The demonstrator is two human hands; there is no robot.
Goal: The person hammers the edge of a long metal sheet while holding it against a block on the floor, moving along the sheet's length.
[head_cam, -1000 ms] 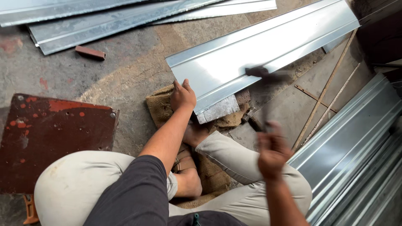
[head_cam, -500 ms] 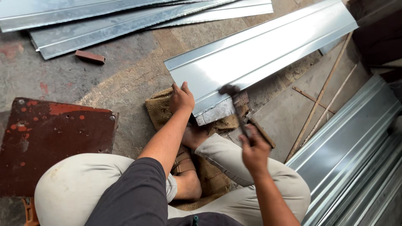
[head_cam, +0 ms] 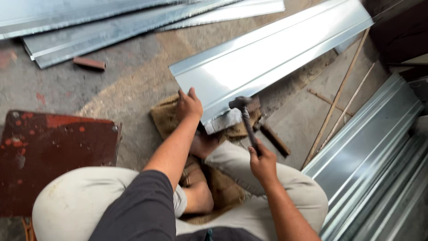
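I sit cross-legged on the floor. A long shiny metal sheet lies in front of me, its near end resting on a metal block over burlap sacking. My left hand presses down on the sheet's near corner. My right hand grips the handle of a dark hammer. The hammer's head rests on the near edge of the sheet, just right of my left hand.
More metal sheets lie at the top left, and ribbed ones are stacked at the right. A rusty red plate sits at my left. Thin wooden sticks and a small brick piece lie on the concrete floor.
My right hand swung the hammer down from a raised, blurred position at the right onto the sheet's near edge. My left hand stayed on the sheet.
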